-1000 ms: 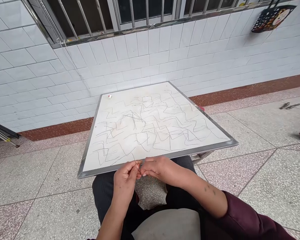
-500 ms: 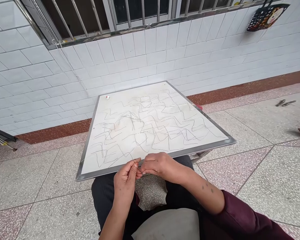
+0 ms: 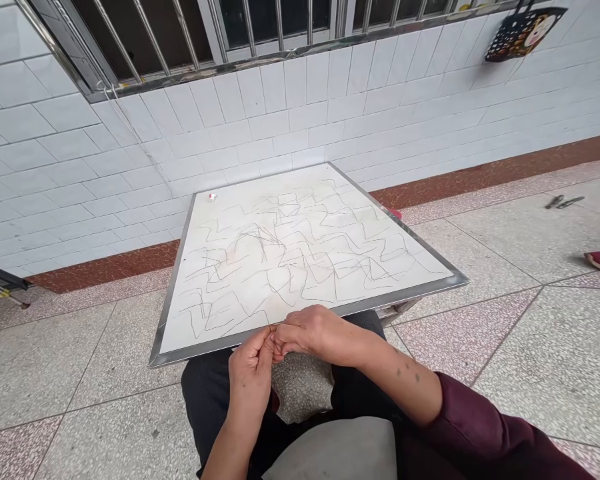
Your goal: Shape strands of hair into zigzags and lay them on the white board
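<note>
My left hand is closed in a pinch at the near edge of a white table with a grey metal rim. Against its fingertips, my right hand is closed too, its fingers bent downward. A thin dark strand rises from between the fingers onto the tabletop; which hand grips it is hard to tell. Many thin, bent dark strands lie scattered over the white surface, some crossing in a loose bunch left of the middle.
A small red and white object sits at the table's far left corner. Behind stands a white tiled wall with a barred window. A patterned bag hangs at the upper right. My legs are under the near edge.
My hands have drawn closer, with the fingertips now touching. My right hand has shifted slightly left. The whole view has moved a little.
</note>
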The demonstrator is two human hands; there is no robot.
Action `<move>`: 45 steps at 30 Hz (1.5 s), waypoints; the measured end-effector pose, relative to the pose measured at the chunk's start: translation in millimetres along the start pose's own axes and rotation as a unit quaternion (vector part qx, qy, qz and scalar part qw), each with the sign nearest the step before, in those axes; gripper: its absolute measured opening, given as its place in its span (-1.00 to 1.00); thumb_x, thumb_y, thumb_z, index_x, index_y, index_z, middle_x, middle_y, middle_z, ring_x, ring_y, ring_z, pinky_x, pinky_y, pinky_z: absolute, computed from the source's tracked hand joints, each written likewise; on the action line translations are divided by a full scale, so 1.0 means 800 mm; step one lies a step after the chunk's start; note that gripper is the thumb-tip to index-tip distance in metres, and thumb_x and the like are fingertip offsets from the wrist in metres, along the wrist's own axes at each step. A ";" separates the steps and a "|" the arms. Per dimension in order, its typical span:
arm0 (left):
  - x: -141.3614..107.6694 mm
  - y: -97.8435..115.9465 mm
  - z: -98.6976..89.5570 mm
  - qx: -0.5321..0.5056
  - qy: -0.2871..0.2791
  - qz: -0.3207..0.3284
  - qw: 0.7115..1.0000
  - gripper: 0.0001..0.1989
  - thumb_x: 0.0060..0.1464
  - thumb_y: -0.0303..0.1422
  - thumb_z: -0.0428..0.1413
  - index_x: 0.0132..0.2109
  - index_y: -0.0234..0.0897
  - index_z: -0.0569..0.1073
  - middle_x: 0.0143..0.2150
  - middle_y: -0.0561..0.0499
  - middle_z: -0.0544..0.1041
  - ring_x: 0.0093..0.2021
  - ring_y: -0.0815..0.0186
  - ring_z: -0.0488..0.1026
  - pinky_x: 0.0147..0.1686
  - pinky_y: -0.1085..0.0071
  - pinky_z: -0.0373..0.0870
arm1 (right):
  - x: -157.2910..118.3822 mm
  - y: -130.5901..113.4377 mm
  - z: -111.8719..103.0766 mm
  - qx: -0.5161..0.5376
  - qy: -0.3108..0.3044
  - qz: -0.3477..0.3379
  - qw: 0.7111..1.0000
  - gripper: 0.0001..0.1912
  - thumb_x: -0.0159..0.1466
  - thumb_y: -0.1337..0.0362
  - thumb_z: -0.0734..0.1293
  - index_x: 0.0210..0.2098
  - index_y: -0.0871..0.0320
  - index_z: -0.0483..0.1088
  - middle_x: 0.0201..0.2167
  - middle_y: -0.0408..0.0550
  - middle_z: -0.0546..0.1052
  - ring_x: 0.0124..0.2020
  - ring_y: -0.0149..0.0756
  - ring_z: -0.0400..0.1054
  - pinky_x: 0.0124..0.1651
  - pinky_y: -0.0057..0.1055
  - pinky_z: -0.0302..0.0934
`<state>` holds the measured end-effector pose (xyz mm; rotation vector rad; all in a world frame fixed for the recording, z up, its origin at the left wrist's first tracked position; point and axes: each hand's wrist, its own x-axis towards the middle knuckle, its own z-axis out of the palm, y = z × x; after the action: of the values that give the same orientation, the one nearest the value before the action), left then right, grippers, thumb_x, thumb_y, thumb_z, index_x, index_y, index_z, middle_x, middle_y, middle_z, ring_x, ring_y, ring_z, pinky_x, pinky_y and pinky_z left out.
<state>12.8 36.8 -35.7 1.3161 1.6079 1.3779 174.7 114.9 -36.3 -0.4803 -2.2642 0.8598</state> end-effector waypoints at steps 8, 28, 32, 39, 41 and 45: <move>0.005 -0.007 -0.009 -0.041 0.030 -0.035 0.998 -0.62 0.11 -0.07 0.16 -0.09 -0.24 0.61 -0.51 0.06 0.52 -0.46 0.30 0.49 -0.37 0.39 0.48 | -0.006 0.013 -0.004 -0.005 0.213 0.050 0.976 -0.42 0.09 0.03 0.52 0.03 0.05 0.35 -0.07 0.06 0.45 -0.06 -0.11 0.33 -0.02 -0.14 0.26; 0.001 -0.003 -0.008 0.061 0.037 -0.050 0.996 -0.64 0.11 -0.08 0.11 -0.14 -0.23 0.61 -0.45 0.02 0.59 -0.53 0.30 0.47 -0.47 0.41 0.42 | -0.010 0.001 0.049 0.197 0.131 0.014 0.972 -0.86 0.28 0.18 0.39 -0.19 0.05 0.54 -0.34 -0.10 0.54 -0.32 -0.36 0.43 -0.24 -0.44 0.35; 0.000 -0.003 -0.008 0.061 0.029 -0.054 0.996 -0.67 0.12 -0.12 0.10 -0.16 -0.24 0.60 -0.48 0.04 0.56 -0.54 0.30 0.45 -0.48 0.41 0.40 | -0.010 -0.002 0.051 0.197 0.138 0.020 0.970 -0.88 0.28 0.20 0.39 -0.23 0.07 0.54 -0.38 -0.10 0.51 -0.33 -0.36 0.42 -0.24 -0.43 0.33; -0.002 -0.002 -0.007 -0.027 0.007 -0.037 0.999 -0.59 0.09 -0.08 0.17 -0.03 -0.23 0.56 -0.45 0.07 0.48 -0.43 0.30 0.46 -0.34 0.37 0.45 | -0.009 0.000 0.054 0.328 0.176 0.128 0.919 -0.86 0.25 0.17 0.40 -0.30 0.11 0.50 -0.38 -0.16 0.45 -0.50 -0.48 0.30 -0.42 -0.51 0.28; -0.003 0.002 -0.005 -0.074 -0.013 -0.033 0.997 -0.56 0.05 -0.12 0.23 0.04 -0.19 0.53 -0.42 0.11 0.43 -0.39 0.33 0.45 -0.27 0.38 0.45 | -0.009 0.002 0.053 0.343 0.196 0.150 0.906 -0.85 0.22 0.16 0.42 -0.31 0.12 0.49 -0.39 -0.17 0.47 -0.50 -0.49 0.29 -0.43 -0.51 0.26; -0.005 0.009 0.000 -0.127 -0.032 -0.044 0.990 -0.53 0.05 -0.20 0.26 0.12 -0.14 0.48 -0.38 0.12 0.41 -0.34 0.38 0.42 -0.20 0.41 0.43 | -0.007 0.005 0.052 0.359 0.226 0.168 0.890 -0.82 0.18 0.15 0.44 -0.34 0.13 0.48 -0.42 -0.17 0.48 -0.51 -0.48 0.29 -0.46 -0.52 0.24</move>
<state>16.1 32.6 -29.0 1.1159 1.3792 1.4182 150.5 96.1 -65.1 -0.6417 -1.3225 1.4920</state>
